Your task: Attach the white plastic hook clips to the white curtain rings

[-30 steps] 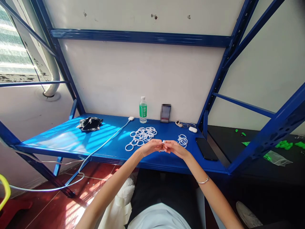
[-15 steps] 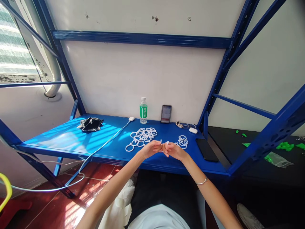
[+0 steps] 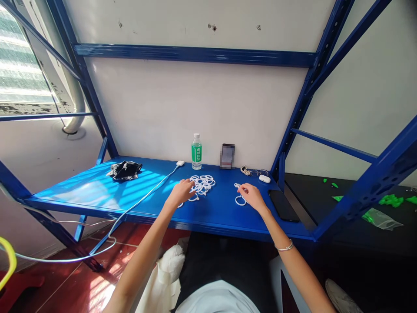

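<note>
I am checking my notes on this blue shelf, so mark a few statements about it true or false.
1. The left hand touches the bigger pile of white rings. True.
2. The water bottle lies on its side. False: it stands upright near the wall.
3. The right hand holds the black phone. False: the phone lies flat on the shelf, apart from that hand, which is at the smaller group of rings.
4. A white cable runs across the shelf and drops over its front edge. True.
</note>
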A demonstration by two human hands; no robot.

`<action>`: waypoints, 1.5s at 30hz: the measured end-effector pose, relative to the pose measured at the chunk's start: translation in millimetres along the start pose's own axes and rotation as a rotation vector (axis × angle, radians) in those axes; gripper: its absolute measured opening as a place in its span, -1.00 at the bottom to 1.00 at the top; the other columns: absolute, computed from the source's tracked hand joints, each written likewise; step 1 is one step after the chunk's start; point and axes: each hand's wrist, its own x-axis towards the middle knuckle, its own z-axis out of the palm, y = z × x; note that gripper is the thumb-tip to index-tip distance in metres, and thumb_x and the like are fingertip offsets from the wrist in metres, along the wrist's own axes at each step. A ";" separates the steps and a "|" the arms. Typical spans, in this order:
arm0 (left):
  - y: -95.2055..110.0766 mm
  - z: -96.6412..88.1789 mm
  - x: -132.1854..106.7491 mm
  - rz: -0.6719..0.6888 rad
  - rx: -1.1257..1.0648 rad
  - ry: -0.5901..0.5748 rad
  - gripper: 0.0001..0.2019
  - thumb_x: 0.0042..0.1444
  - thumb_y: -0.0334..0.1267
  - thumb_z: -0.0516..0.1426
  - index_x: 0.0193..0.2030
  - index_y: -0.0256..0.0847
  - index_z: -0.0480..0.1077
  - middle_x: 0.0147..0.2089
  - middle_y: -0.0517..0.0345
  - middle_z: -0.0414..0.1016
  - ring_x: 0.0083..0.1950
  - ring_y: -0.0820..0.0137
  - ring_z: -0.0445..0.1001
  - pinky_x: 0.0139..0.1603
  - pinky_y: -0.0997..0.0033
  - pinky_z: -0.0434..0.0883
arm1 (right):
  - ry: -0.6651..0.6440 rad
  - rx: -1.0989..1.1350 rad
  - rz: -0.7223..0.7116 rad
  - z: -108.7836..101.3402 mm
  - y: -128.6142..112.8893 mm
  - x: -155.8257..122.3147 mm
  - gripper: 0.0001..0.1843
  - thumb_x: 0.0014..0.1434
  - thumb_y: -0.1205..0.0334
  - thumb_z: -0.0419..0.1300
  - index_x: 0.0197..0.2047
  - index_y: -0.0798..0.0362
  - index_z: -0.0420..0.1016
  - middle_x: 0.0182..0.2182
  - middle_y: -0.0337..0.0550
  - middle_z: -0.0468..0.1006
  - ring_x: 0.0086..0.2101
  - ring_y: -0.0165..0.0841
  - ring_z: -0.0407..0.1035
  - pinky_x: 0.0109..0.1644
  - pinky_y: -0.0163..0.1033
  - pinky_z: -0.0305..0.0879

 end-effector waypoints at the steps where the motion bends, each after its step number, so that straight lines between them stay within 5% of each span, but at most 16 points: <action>1: -9.4 -1.4 -0.1 -0.078 0.086 -0.035 -0.69 0.14 -0.25 0.07 0.01 -0.25 0.38 0.06 -0.17 0.43 0.09 0.09 0.38 -0.09 0.31 0.36 | 0.057 -0.124 0.021 -4.1 4.4 0.7 -0.69 0.25 0.12 -0.01 -0.39 0.06 0.45 -0.33 -0.16 0.45 -0.41 -0.39 0.30 -0.40 -0.32 0.08; 4: -32.8 -3.2 0.4 -0.231 0.177 -0.161 -0.79 0.04 -0.28 0.16 -0.16 -0.25 0.46 -0.09 -0.16 0.51 -0.06 0.10 0.47 -0.18 0.34 0.37 | 0.129 -0.376 0.098 -14.5 13.5 2.3 -0.71 0.26 0.17 -0.02 -0.41 0.07 0.41 -0.35 -0.13 0.43 -0.43 -0.38 0.32 -0.46 -0.32 0.02; 8: -47.9 0.9 4.0 -0.297 0.170 -0.232 -0.85 -0.15 -0.34 0.25 -0.36 -0.25 0.48 -0.26 -0.10 0.54 -0.22 0.15 0.51 -0.31 0.41 0.37 | 0.069 -0.493 0.160 -18.4 18.6 3.0 -0.71 0.28 0.18 -0.01 -0.40 0.08 0.40 -0.36 -0.10 0.45 -0.42 -0.35 0.34 -0.48 -0.33 -0.01; 17: -35.7 -2.7 3.8 -0.200 0.104 -0.262 -0.90 -0.13 -0.42 0.16 -0.39 -0.27 0.46 -0.27 -0.10 0.55 -0.27 0.20 0.51 -0.37 0.44 0.31 | 0.016 -0.494 0.187 -15.6 15.7 0.3 -0.77 0.25 0.18 0.04 -0.30 0.07 0.47 -0.21 -0.07 0.47 -0.35 -0.33 0.39 -0.44 -0.33 0.06; 21: -19.7 -15.3 -3.7 -0.072 0.032 -0.235 -0.89 -0.03 -0.37 0.11 -0.35 -0.22 0.45 -0.28 0.00 0.54 -0.27 0.28 0.48 -0.37 0.47 0.28 | -0.007 -0.340 0.114 -17.3 5.4 -2.1 -0.75 0.25 0.12 0.04 -0.31 0.05 0.47 -0.23 -0.12 0.48 -0.36 -0.36 0.38 -0.40 -0.33 0.11; 25: 7.3 -14.9 -6.4 0.135 -0.153 -0.089 -0.89 0.02 -0.29 0.09 -0.36 -0.21 0.43 -0.35 0.04 0.51 -0.33 0.31 0.44 -0.42 0.45 0.24 | -0.151 -0.083 0.004 -10.3 -11.8 -6.7 -0.67 0.23 0.00 0.04 -0.32 0.04 0.49 -0.34 -0.17 0.51 -0.40 -0.38 0.35 -0.38 -0.32 0.15; 31: 50.2 9.3 -3.6 0.308 -0.291 0.022 -0.85 0.08 -0.23 0.06 -0.36 -0.24 0.39 -0.41 0.11 0.47 -0.40 0.38 0.39 -0.43 0.45 0.23 | -0.350 0.179 -0.065 12.7 -29.7 -13.5 -0.60 0.19 -0.10 0.09 -0.23 0.06 0.54 -0.33 -0.15 0.55 -0.43 -0.38 0.36 -0.35 -0.30 0.22; 37: 70.0 33.4 -2.5 0.363 -0.379 0.074 -0.88 0.09 -0.27 0.08 -0.33 -0.26 0.38 -0.39 0.13 0.45 -0.37 0.40 0.39 -0.39 0.47 0.26 | -0.440 0.344 -0.072 29.7 -26.7 -10.5 -0.57 0.13 -0.14 0.16 -0.32 0.09 0.54 -0.40 -0.14 0.54 -0.44 -0.36 0.36 -0.32 -0.28 0.25; 41: 69.2 41.4 1.7 0.360 -0.585 0.025 -0.81 0.14 -0.19 0.08 -0.33 -0.27 0.41 -0.39 0.12 0.48 -0.38 0.42 0.40 -0.39 0.49 0.26 | -0.461 0.528 -0.060 30.1 -26.7 -8.0 -0.58 0.11 -0.12 0.20 -0.34 0.12 0.52 -0.41 -0.14 0.53 -0.45 -0.40 0.31 -0.31 -0.29 0.24; 45: 65.8 42.9 5.1 0.285 -0.990 -0.166 -0.65 0.11 0.02 0.13 -0.30 -0.30 0.40 -0.38 0.08 0.49 -0.43 0.47 0.38 -0.44 0.51 0.25 | -0.485 0.688 -0.018 27.8 -26.1 -7.5 -0.60 0.12 -0.09 0.22 -0.31 0.13 0.49 -0.42 -0.16 0.51 -0.49 -0.46 0.26 -0.39 -0.33 0.15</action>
